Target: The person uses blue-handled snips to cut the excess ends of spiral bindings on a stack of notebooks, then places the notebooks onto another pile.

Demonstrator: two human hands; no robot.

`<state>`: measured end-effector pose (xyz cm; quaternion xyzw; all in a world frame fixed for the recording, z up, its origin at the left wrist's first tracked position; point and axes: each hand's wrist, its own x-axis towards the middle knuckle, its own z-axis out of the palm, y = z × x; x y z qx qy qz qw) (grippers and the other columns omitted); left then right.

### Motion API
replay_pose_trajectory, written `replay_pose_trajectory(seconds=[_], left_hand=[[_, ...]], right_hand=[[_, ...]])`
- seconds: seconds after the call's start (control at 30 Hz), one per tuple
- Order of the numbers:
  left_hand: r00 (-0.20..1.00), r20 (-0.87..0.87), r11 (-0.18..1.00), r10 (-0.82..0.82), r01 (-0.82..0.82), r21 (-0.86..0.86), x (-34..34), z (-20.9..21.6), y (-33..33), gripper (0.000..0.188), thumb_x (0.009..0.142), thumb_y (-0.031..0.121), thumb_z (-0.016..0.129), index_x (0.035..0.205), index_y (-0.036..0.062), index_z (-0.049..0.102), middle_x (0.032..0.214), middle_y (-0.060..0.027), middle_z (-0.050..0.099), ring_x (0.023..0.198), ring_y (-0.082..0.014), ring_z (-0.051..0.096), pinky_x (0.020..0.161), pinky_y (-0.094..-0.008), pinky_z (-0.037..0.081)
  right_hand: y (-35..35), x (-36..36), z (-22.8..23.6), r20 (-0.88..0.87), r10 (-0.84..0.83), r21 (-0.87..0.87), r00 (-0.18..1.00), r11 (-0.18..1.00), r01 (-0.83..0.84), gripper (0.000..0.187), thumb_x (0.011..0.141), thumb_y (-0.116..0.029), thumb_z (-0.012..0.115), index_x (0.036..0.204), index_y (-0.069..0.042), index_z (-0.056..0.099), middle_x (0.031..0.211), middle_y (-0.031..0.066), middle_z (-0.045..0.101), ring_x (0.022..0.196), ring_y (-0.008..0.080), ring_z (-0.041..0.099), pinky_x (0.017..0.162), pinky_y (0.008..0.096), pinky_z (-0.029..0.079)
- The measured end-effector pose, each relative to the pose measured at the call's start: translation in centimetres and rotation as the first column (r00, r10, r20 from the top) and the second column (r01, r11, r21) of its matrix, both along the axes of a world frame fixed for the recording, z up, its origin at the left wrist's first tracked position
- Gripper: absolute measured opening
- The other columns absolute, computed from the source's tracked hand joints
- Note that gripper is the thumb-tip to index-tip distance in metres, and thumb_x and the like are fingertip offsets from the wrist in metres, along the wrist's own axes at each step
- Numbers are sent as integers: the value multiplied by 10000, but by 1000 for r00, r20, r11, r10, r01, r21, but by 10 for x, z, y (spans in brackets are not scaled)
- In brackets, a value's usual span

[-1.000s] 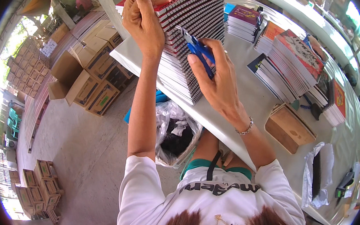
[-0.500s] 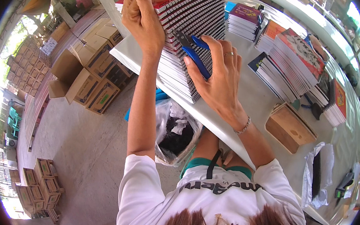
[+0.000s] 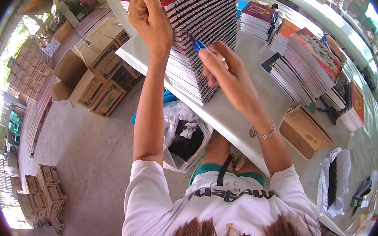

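Note:
A tall stack of spiral-bound notebooks (image 3: 209,19) with red covers stands at the corner of the table, its coil edges turned toward my right side. My left hand (image 3: 152,27) is closed on the near left edge of the stack, close to the top, its fingers curled against the notebooks. In my right hand (image 3: 230,76) is a pair of blue-handled cutting pliers (image 3: 199,45). Their dark jaws touch or nearly touch the ends of the coils at the stack's near corner. My fingers cover most of the handles, and the hand is slightly blurred.
Further right on the table (image 3: 252,95) lie fanned notebooks (image 3: 304,69), a small wooden box (image 3: 305,132) and a white wrapper with black coils (image 3: 334,181). Below the table edge stands a lined waste bin (image 3: 169,151). Cardboard boxes (image 3: 101,87) are stacked on the floor at left.
My right hand has turned and its fingers have closed further round the pliers, whose handles were spread before. My left hand and the stack are almost unmoved.

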<state>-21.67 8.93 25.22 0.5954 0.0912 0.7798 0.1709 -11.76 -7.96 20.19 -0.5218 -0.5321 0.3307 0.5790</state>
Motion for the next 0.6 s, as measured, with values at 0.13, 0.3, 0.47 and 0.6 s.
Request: replay_pose_trajectory(seconds=[0.13,0.3,0.47,0.6], left_hand=[[999,42,1000,-26,25,16,5,2,-2,433,999,266,494,703,8,676,689,-61,691,624,-67,561,681,-244,436],[996,-77,996,-48,42,-82,1,3,-11,359,997,315,467,905,33,669,874,-87,694,767,-122,616,756,-284,466],[997,31,983,-75,79,-168,1,3,-16,383,1016,261,483,795,10,668,712,-58,687,653,-105,602,740,-259,444],[998,42,991,-46,51,-121,5,5,-14,389,1013,266,491,791,1,669,687,-58,680,649,-111,598,773,-272,448]], right_hand=[[1,-8,-13,501,-603,549,620,776,310,446,856,-311,672,1182,-55,505,1035,158,550,949,304,536,840,458,396],[4,-9,-16,543,-657,593,522,741,316,420,868,-330,658,1155,-56,520,1005,159,554,920,298,542,806,455,410],[0,6,-4,-466,369,-74,804,890,-451,396,911,-393,612,1090,-45,550,822,153,587,762,223,585,675,386,454],[0,-5,-16,226,-305,387,925,900,202,404,879,-348,656,1115,-36,552,937,166,584,840,262,579,720,395,451]])
